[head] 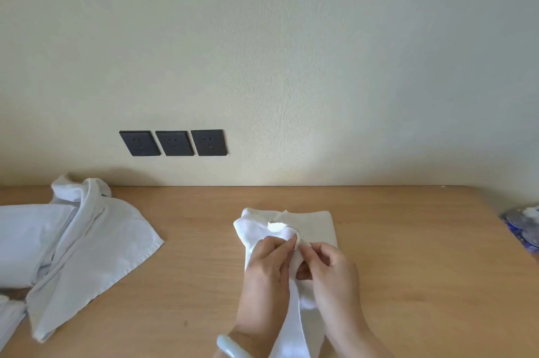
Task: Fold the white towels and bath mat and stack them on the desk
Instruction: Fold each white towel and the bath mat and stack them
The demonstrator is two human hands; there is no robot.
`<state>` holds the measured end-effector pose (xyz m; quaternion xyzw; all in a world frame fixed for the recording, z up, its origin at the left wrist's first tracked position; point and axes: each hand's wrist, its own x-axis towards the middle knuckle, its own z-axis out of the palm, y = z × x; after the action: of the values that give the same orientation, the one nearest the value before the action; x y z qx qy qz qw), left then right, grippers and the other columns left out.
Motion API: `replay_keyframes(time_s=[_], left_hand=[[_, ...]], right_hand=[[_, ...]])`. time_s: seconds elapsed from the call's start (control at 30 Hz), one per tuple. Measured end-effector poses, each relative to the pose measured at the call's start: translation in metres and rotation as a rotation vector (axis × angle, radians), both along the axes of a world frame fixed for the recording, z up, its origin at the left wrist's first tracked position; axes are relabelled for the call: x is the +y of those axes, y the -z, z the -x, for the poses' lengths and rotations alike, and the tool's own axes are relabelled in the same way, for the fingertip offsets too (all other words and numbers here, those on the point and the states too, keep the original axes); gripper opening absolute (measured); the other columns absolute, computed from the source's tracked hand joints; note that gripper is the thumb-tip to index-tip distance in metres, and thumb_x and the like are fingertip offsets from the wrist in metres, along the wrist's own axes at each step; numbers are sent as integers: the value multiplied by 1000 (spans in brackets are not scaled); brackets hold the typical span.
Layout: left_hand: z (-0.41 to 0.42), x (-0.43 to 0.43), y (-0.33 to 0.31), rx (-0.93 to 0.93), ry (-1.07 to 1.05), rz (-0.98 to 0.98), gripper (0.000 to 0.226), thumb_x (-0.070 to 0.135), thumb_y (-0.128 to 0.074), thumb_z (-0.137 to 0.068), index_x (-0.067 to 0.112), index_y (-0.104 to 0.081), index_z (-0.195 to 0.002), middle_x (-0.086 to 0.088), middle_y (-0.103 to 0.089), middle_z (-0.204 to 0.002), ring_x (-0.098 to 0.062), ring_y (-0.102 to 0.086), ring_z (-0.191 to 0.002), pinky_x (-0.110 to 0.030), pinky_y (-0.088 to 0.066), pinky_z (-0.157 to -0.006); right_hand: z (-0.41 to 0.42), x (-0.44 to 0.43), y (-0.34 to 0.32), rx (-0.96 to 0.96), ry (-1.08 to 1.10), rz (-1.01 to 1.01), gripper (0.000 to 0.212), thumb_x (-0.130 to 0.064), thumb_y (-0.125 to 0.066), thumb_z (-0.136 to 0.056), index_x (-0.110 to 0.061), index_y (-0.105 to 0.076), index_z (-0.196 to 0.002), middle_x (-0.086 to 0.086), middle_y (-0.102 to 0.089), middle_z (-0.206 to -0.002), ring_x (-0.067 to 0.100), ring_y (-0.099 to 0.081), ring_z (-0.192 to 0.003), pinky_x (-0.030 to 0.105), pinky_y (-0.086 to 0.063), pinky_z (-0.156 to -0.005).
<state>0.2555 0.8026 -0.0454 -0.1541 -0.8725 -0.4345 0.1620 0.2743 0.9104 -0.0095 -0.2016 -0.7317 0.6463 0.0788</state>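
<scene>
Nearest the camera, a pale green bangle (230, 349) circles the left wrist at the bottom edge of the view. Just beyond it, two bare hands meet over a small white towel (316, 226) that lies on a light wooden desk (414, 276), a little right of centre. The left hand (268, 265) has its fingers curled, and its thumb and fingertips pinch a bunched, rounded bit of the towel's cloth. The right hand (335, 273) sits close beside it, almost touching, with its fingers also bent inward and nipping the same cloth from the right side. The far part of the towel lies flat in a neat, squarish fold, while a narrow strip of it runs back between the two wrists toward the near edge of the desk. Well apart from it, on the left side of the desk, lies a heap of white linen (87, 244), loose and rumpled, with one hemmed corner spread toward the middle (how many separate pieces it holds cannot be made out). At the far right edge of the desk sits a shiny blue and silver object (525, 226), cut off by the frame and too blurred to name. Behind the desk rises a plain cream wall (291, 51), and low on it, left of centre, three dark square sockets (173, 143) are set in a row.
</scene>
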Motion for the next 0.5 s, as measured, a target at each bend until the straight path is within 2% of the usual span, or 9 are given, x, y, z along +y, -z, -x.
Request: replay_keyframes(time_s=[0.07,0.13,0.23,0.37,0.5], left_hand=[[0,0,-1,-1,-9,-14,31,8,-54,-92,19,-70,-117,24,-53,-94,5,-54,-92,-2,-38,-79],[-1,0,-7,12,17,-9,30,21,-48,-96,23,-70,-116,24,-51,-91,6,-50,-92,-2,-37,-79],[0,-1,-15,31,78,23,25,33,-40,-96,34,-65,-97,19,-52,-88,-2,-51,-88,-5,-39,-77],[4,-7,-14,-32,89,-96,18,24,-56,-96,36,-70,-97,23,-60,-96,-5,-56,-97,-7,-40,-79],[5,-13,-14,-91,82,-178,28,13,-62,-93,33,-73,-110,24,-64,-104,-6,-57,-106,-9,-41,-83]], right_hand=[[0,-2,0,-9,-2,-12,27,-19,-62,-92,-11,-69,-68,5,-70,-62,18,-69,-61,35,-51,-67],[2,-3,-1,-11,-34,-7,27,-22,-61,-93,-12,-69,-68,3,-71,-63,17,-70,-65,39,-55,-72],[5,-2,-5,-36,-103,53,26,-29,-65,-90,-9,-71,-73,5,-73,-68,18,-72,-69,42,-56,-78],[9,4,-8,-73,-110,234,22,-22,-71,-86,-2,-70,-81,12,-73,-73,25,-73,-72,41,-57,-82],[12,5,-8,-58,-121,253,18,-18,-67,-89,-2,-70,-83,15,-72,-75,29,-72,-72,43,-57,-83]])
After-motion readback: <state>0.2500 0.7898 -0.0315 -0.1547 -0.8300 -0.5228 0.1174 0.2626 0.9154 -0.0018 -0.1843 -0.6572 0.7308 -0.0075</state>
